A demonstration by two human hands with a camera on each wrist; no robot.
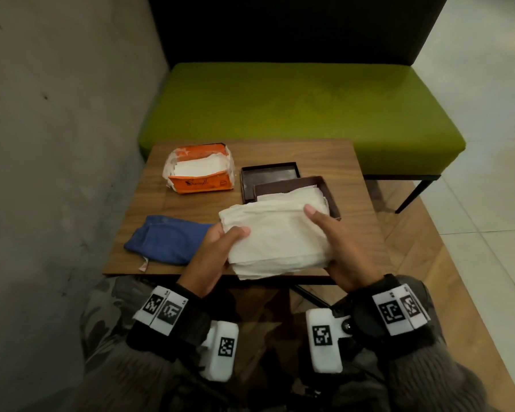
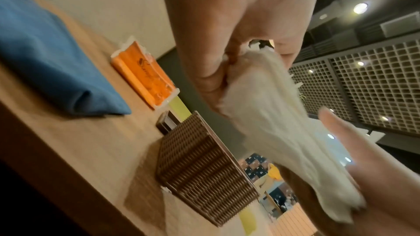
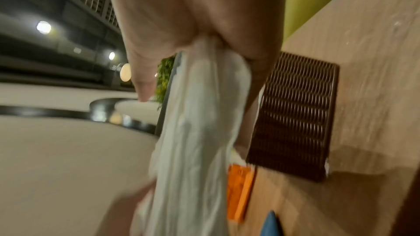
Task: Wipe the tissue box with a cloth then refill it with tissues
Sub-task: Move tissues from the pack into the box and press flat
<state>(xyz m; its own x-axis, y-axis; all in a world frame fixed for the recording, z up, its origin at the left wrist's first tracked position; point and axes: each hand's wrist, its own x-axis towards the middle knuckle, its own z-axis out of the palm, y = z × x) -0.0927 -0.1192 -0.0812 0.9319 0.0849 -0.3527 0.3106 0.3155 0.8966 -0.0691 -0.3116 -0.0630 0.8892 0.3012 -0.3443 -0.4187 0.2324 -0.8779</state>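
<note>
Both hands hold a thick stack of white tissues (image 1: 277, 239) (image 2: 275, 132) (image 3: 195, 141) above the table's front edge. My left hand (image 1: 225, 243) (image 2: 225, 46) grips its left end, thumb on top. My right hand (image 1: 330, 233) (image 3: 193, 17) grips the right end the same way. Just behind the stack stands the brown woven tissue box (image 1: 331, 197) (image 2: 204, 164) (image 3: 295, 114), open-topped, with white tissues lying in it. The blue cloth (image 1: 167, 239) (image 2: 45, 56) (image 3: 270, 225) lies crumpled at the front left of the table.
An opened orange tissue pack (image 1: 201, 171) (image 2: 145, 76) (image 3: 240, 191) sits at the back left of the small wooden table (image 1: 354, 162). A dark shallow tray-like box part (image 1: 269, 173) lies behind the box. A green bench (image 1: 304, 114) stands beyond; a grey wall is at left.
</note>
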